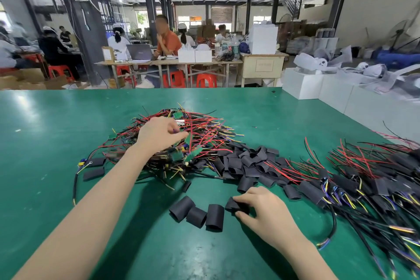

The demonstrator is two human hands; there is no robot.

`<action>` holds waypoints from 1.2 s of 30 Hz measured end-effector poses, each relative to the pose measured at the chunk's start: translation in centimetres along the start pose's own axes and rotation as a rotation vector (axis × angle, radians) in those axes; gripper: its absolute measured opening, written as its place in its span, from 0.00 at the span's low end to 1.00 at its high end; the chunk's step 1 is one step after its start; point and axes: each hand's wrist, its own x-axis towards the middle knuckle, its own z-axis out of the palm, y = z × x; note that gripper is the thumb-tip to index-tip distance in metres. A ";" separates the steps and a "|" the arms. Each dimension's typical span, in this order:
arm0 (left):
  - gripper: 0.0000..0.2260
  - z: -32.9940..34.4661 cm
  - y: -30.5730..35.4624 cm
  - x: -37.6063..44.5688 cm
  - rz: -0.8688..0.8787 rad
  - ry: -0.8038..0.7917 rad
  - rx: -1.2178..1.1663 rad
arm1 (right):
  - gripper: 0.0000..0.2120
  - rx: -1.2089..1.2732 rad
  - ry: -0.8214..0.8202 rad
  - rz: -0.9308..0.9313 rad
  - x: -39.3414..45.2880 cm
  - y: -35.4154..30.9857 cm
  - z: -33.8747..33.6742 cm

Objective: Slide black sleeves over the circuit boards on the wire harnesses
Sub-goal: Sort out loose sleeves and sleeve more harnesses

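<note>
Head view, desk: the green desk [56, 132] carries three stocks laid out left to right across the frame, which I judge to be the order of work.
Head view, unsleeved stock: the tangle of wire harnesses [200, 129] with bare green circuit boards [196, 152] lies at centre frame, within reach of the left hand.
Head view, sleeve stock: the heap of black sleeves [245, 163] lies just right of the tangle, touching its edge; three loose sleeves [197, 213] lie side by side at lower centre, close to the right hand.
Head view, finished stock: the sleeved harnesses [363, 184] are fanned at the right of the frame, well apart from the bare boards, probably to keep done work separate.
Left hand: the left hand [159, 134] reaches over the tangle, forefinger and thumb extended toward a board; whether it has anything pinched cannot be told.
Right hand: the right hand [261, 207] pinches one black sleeve [234, 203] between thumb and fingers, low against the desk at lower centre.
Step in hand: each hand fetches its part, so board and sleeve can be brought together.
Background: other people sit at tables in the upper half of the frame.
</note>
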 end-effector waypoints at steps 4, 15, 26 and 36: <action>0.39 1.3 -0.9 1.1 0.026 -0.051 0.069 | 0.15 0.018 -0.002 0.002 -0.1 0.0 0.0; 0.16 3.0 -3.6 -2.6 0.310 -0.023 0.023 | 0.15 0.027 0.003 0.005 -0.1 0.2 -0.2; 0.09 3.7 -2.8 -10.2 0.112 0.117 -0.170 | 0.13 0.074 0.026 -0.022 -0.1 0.0 -0.5; 0.10 5.8 -1.2 -12.2 0.060 0.133 -0.039 | 0.12 0.186 0.007 -0.015 -0.5 0.1 -1.1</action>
